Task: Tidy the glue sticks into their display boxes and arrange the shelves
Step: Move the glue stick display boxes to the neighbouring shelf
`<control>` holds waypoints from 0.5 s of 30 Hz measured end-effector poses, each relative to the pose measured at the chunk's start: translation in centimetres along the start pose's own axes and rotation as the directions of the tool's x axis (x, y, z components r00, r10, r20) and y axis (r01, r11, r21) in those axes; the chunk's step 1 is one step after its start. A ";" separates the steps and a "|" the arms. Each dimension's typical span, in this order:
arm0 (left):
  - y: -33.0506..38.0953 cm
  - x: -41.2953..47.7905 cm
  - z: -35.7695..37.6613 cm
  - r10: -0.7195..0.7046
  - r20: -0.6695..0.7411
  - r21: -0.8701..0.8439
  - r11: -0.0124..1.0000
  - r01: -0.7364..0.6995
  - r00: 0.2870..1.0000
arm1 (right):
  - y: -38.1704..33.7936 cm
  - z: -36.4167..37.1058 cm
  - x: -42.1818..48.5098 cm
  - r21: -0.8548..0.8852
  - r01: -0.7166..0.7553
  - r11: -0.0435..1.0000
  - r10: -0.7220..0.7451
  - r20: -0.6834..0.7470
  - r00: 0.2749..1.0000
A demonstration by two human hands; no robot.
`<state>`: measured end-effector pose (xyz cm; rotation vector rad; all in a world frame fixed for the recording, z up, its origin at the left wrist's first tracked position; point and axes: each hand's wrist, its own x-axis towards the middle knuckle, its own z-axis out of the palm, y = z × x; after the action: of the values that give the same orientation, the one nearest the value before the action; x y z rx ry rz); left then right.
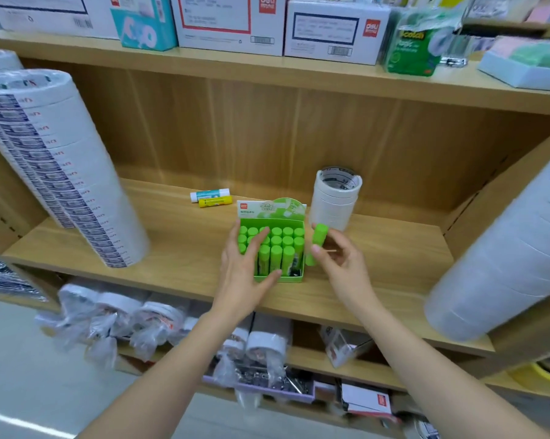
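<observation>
Right hand (337, 264) pinches 1 glue stick (317, 240) (green) beside box (289, 278).

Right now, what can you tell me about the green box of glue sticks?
The green cardboard display box stands upright on the wooden shelf, its printed lid flap raised behind. Rows of green-capped glue sticks stand inside, with a gap at the front right. The left hand lies across the caps, thumb on the front wall.
</observation>
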<state>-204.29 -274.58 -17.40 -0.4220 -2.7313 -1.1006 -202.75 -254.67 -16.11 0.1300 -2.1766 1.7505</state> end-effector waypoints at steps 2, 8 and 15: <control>0.0 0.1 -0.1 -0.004 0.027 0.016 1.000 0.004 1.000 | 0.2 0.3 -0.5 0.015 0.006 1.000 -0.005 -0.002 1.000; -1.1 0.6 -1.0 0.217 0.039 0.314 0.924 -0.218 0.975 | 1.3 1.0 -0.6 -0.221 0.112 0.969 -0.109 0.025 0.994; -2.1 1.1 -1.2 0.358 0.142 0.351 0.853 -0.385 0.923 | 2.1 1.5 -0.5 -0.466 0.336 0.818 -0.310 0.134 0.941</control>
<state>-205.95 -276.66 -17.61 -0.8935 -2.6665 -0.4605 -203.16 -255.65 -18.50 0.3978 -2.3871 0.9929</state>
